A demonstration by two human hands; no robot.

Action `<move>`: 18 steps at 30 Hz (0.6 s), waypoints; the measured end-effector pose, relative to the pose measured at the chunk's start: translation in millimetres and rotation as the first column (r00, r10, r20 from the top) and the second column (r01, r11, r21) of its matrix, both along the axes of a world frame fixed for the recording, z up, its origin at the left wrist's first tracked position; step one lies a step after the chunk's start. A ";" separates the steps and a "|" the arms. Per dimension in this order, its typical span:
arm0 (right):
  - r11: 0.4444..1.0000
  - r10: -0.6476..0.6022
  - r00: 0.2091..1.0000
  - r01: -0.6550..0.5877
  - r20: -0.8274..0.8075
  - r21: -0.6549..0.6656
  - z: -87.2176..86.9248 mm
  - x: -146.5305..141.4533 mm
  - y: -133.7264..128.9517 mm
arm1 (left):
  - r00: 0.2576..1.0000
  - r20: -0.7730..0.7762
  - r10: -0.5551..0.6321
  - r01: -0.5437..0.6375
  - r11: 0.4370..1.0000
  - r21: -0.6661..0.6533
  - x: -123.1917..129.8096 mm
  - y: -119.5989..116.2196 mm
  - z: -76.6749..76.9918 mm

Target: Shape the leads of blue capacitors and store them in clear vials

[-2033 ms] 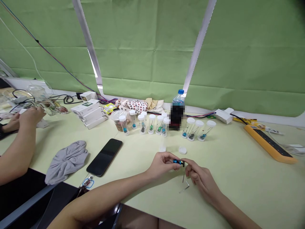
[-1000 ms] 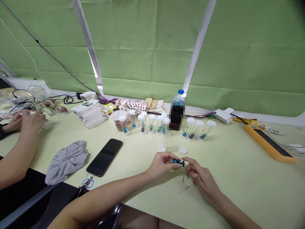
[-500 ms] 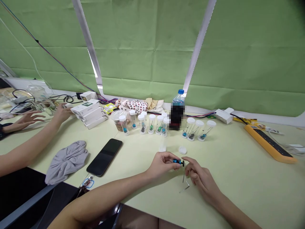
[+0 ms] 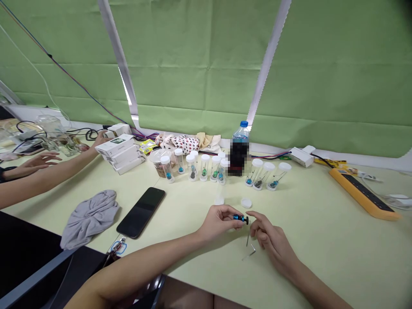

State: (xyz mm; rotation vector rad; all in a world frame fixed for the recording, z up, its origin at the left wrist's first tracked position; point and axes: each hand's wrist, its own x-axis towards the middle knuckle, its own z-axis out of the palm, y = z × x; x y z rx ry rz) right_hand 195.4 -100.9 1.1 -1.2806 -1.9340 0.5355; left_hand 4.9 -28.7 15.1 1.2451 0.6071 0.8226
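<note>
Between the thumb and fingers of my left hand (image 4: 217,223) is a small blue-and-black part (image 4: 240,218), its black end pointing right. My right hand (image 4: 272,240) is just right of it, index finger stretched toward the black end, the other fingers curled. A thin metal rod (image 4: 247,238) shows by the right fingertips; whether they grip it is unclear. Below lies a bent metal key (image 4: 252,252) on the table. A white cap (image 4: 246,202) lies beyond my hands, near an uncapped clear tube (image 4: 220,195). Capped tubes (image 4: 204,168) with small coloured parts stand behind.
A dark phone (image 4: 141,212) and grey cloth (image 4: 92,219) lie to the left. Another person's hand (image 4: 101,140) is by stacked white boxes (image 4: 124,154). A bottle (image 4: 241,136) stands behind the tubes. On the right is an orange power strip (image 4: 363,193).
The other person's arm at the left has moved away toward the back, its hand now behind the white boxes. My own hands and the part look nearly unchanged.
</note>
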 end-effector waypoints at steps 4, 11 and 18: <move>1.000 0.008 1.000 -0.008 0.029 -0.003 -0.2 0.3 0.1 | 1.000 0.005 -0.004 0.004 1.000 0.006 0.0 -0.3 0.3; 1.000 0.000 1.000 0.001 0.030 -0.005 0.1 0.3 0.5 | 1.000 0.000 -0.004 0.004 1.000 -0.006 -0.2 -0.5 2.2; 1.000 -0.001 1.000 0.001 0.029 -0.001 -0.9 0.7 0.6 | 1.000 -0.006 0.006 -0.006 1.000 -0.009 0.0 -1.4 1.4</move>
